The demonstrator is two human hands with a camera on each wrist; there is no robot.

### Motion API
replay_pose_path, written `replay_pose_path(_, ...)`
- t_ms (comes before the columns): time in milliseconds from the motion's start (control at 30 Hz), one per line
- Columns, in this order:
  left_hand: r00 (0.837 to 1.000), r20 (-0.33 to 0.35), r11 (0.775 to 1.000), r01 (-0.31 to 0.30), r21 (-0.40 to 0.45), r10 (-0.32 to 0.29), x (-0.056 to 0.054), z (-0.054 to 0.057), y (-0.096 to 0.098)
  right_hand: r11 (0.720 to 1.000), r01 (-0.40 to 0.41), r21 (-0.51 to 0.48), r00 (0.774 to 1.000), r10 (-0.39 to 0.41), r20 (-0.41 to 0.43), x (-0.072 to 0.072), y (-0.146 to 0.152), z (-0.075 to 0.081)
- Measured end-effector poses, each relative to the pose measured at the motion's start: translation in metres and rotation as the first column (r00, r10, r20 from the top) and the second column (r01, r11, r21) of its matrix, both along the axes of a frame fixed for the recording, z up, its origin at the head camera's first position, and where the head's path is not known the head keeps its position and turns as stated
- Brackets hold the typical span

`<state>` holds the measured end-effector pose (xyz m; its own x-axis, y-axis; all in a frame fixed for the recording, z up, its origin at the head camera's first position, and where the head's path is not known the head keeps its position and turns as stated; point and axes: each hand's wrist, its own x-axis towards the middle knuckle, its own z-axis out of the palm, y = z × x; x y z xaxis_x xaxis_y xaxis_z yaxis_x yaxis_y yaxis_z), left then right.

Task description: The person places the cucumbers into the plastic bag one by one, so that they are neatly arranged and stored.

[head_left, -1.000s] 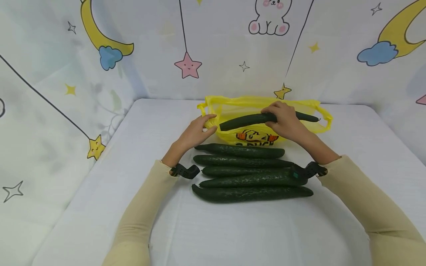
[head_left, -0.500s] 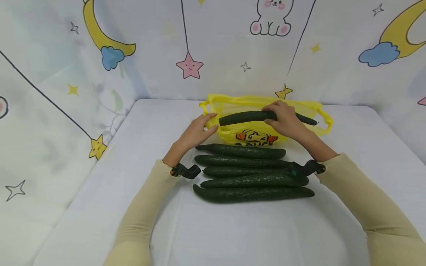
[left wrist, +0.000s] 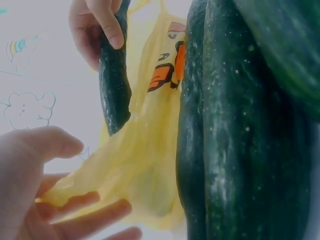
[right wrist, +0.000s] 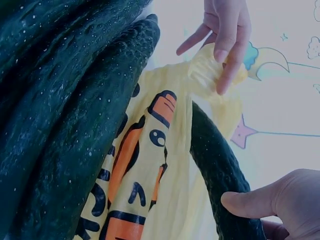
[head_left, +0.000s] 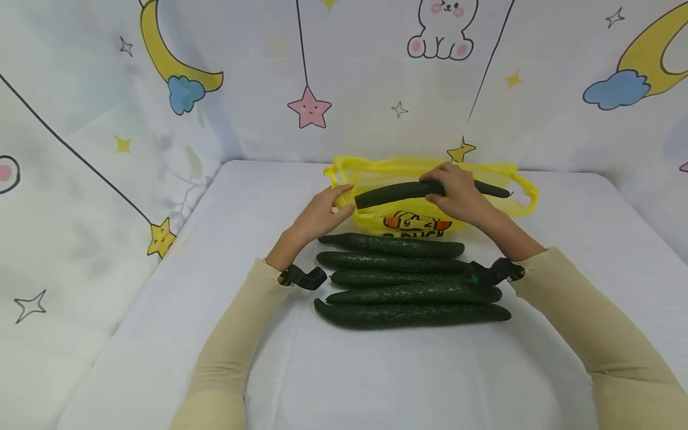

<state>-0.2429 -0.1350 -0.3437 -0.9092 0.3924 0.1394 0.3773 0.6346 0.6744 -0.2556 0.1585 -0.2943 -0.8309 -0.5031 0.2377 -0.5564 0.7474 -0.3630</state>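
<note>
In the head view my right hand (head_left: 457,191) grips a long dark green cucumber (head_left: 395,192) around its middle. The cucumber lies lengthwise over the mouth of a yellow plastic bag (head_left: 371,220) with a cartoon print. Seen from the right wrist, the thumb presses one side of this cucumber (right wrist: 215,150), and its far end slips behind the bag's edge. My left hand (head_left: 322,212) is at the bag's left handle. From the left wrist view, its fingers (left wrist: 90,220) are spread and extended, touching the yellow plastic (left wrist: 125,175), with the thumb apart from it.
Several more cucumbers (head_left: 408,315) lie side by side across the white table (head_left: 387,376), between me and the bag. The bag's right handle loop (head_left: 531,194) stands out past the held cucumber. Behind the table hangs a printed cloth (head_left: 365,60) with moons and stars.
The held cucumber's left end rises slightly, then dips back; it stays over the bag's mouth. Both hands keep nearly the same place while the head view shifts a little.
</note>
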Motion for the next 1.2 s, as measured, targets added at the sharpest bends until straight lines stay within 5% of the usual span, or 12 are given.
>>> replay_pose_path(433, 1.000, -0.004, 0.999, -0.012, -0.031, 0.012, 0.001, 0.000, 0.002, 0.997, -0.082, -0.003, 0.996, 0.082, -0.020, -0.014, -0.002, -0.013)
replay_pose_path(1200, 1.000, -0.025, 0.999, -0.002, -0.046, 0.001, 0.001, 0.004, 0.002, 0.995, -0.093, -0.029, 0.994, 0.095, 0.047, -0.033, 0.004, -0.032)
